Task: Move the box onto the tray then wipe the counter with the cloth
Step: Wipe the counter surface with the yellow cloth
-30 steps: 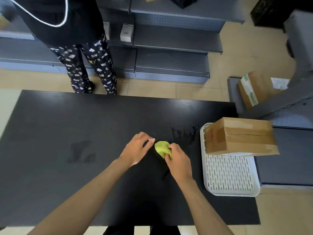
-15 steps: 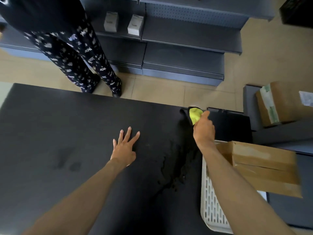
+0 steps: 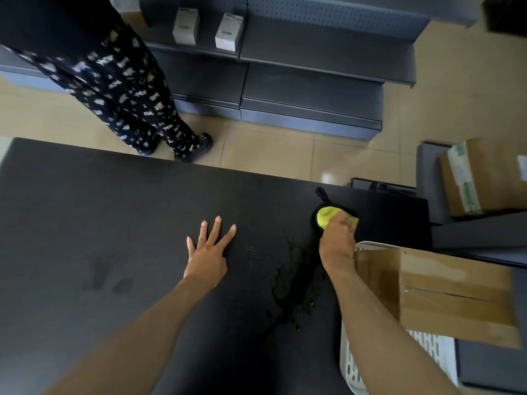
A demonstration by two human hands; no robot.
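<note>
A taped cardboard box [image 3: 445, 292] rests on the white slotted tray [image 3: 349, 363] at the right edge of the black counter [image 3: 114, 223]. My right hand [image 3: 338, 243] presses a yellow-green cloth [image 3: 328, 216] with a dark edge and loop onto the counter near its far right edge. A wet patch [image 3: 291, 289] of spilled liquid spreads just below that hand, between my arms. My left hand [image 3: 209, 252] lies flat on the counter, fingers spread, holding nothing.
A person in patterned trousers [image 3: 122, 92] stands across the counter at the far left. Grey shelving [image 3: 285, 75] with small white boxes [image 3: 228, 31] lines the back. Another cardboard box [image 3: 482, 175] sits on a lower surface at the right.
My right hand has carried the cloth from the counter's middle to its far right edge. My left hand let go of the cloth and now rests flat with fingers spread.
</note>
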